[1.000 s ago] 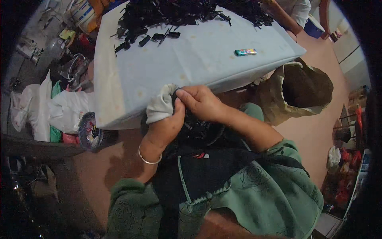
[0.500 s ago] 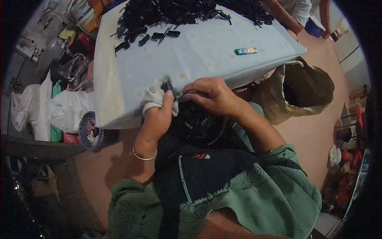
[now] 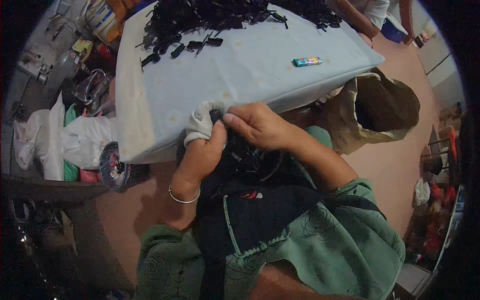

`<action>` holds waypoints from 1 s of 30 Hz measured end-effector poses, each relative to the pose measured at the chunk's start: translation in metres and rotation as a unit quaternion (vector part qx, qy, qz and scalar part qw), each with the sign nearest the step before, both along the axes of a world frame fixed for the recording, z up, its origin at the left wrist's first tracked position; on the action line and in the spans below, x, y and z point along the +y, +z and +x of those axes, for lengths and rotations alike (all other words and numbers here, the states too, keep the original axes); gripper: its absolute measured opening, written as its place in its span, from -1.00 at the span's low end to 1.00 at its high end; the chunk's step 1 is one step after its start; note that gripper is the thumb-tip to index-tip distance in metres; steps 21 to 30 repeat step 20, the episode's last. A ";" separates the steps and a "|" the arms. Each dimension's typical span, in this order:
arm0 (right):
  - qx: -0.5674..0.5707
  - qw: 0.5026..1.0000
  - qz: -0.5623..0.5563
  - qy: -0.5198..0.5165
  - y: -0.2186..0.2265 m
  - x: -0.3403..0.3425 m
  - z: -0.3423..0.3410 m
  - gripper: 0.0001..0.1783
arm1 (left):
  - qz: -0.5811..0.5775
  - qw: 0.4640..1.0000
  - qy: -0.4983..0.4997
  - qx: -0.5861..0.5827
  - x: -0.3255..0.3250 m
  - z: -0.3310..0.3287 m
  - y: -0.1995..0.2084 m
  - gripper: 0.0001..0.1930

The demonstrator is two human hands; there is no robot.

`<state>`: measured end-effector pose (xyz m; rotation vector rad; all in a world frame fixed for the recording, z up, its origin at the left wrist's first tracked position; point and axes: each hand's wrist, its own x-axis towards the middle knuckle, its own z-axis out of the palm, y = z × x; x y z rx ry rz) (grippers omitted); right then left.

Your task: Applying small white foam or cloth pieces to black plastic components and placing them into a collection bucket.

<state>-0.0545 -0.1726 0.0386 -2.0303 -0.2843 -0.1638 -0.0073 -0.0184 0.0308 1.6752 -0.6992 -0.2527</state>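
My left hand (image 3: 204,156), a bracelet at its wrist, is closed on a small black part (image 3: 216,116) at the table's near edge. Whitish cloth (image 3: 200,122), perhaps a glove piece, wraps that hand's fingers. My right hand (image 3: 262,126) meets it from the right, thumb and fingers pinched against the part; what lies between those fingertips is hidden. Below both hands, more black parts (image 3: 252,159) sit in a dark, round-edged container above my lap. A heap of similar black pieces (image 3: 205,20), some with thin stems, covers the far side of the table.
The table (image 3: 190,85) has a pale cover. A small colourful packet (image 3: 307,61) lies on its right part. An open brown sack (image 3: 345,120) stands right of it. White bags (image 3: 90,140) and a clear bowl (image 3: 114,167) are at left. Another person's arm (image 3: 357,17) shows at far right.
My right hand has closed in on the black part and turned, its thumb now against it. My left hand has shifted slightly right, its cloth-wrapped fingers turned over the part.
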 end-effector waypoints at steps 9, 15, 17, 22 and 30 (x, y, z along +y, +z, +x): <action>-0.005 0.995 0.095 -0.019 -0.030 0.016 0.003 -0.66 | 0.072 0.972 0.040 -0.222 0.000 -0.002 -0.021 -0.69; 0.059 0.996 0.059 0.026 -0.033 -0.007 0.001 -0.68 | 0.184 0.979 -0.064 -0.051 0.014 -0.005 0.015 -0.61; 0.026 0.999 0.040 -0.024 -0.026 -0.024 -0.001 -0.70 | 0.280 0.943 -0.115 -0.138 0.026 0.012 0.022 -0.52; -0.033 0.990 0.012 -0.139 -0.010 -0.040 0.004 -0.74 | 0.279 0.959 -0.010 -0.059 0.040 0.035 0.034 -0.47; -0.033 0.990 0.012 -0.139 -0.010 -0.040 0.004 -0.74 | 0.279 0.959 -0.010 -0.059 0.040 0.035 0.034 -0.47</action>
